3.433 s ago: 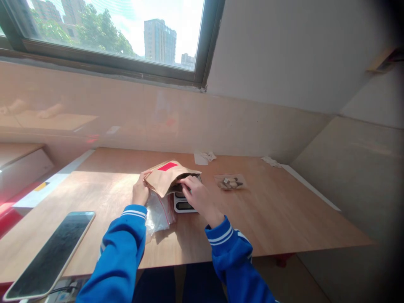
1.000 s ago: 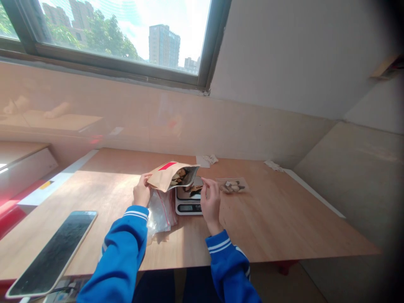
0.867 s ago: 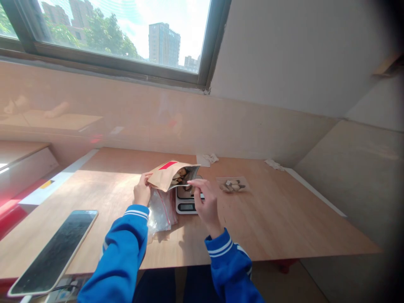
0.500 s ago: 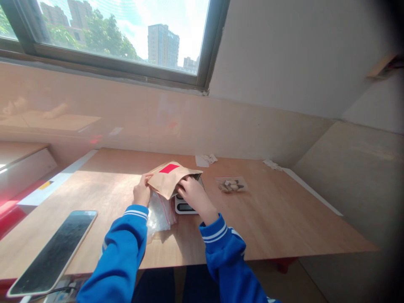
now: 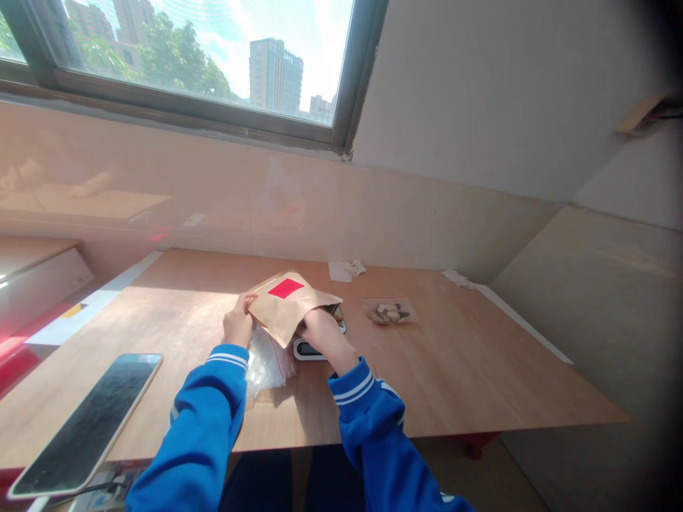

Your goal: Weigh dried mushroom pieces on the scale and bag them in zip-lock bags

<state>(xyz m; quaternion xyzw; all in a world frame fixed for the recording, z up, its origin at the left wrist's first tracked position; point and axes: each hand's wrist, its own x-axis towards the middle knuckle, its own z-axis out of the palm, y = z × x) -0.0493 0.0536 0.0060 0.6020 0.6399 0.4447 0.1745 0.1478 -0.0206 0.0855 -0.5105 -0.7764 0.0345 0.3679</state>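
Observation:
My left hand (image 5: 237,328) grips the left end of a brown paper pouch (image 5: 282,309) with a red label, holding it tilted over a small white digital scale (image 5: 312,348). My right hand (image 5: 319,329) reaches into the pouch's open mouth; its fingers are hidden inside. The scale's top is mostly covered by the pouch and my right hand. A heap of clear zip bags with red strips (image 5: 267,361) lies under my left wrist.
A small clear bag of brown and pale pieces (image 5: 388,311) lies right of the scale on the wooden table (image 5: 469,370). A phone (image 5: 85,427) rests at the near left edge. Crumpled white paper scraps (image 5: 346,269) lie by the back wall.
One second ago my right hand was out beside the scale, pinching something small; it has since gone back into the pouch. The pouch has tipped down, hiding its opening.

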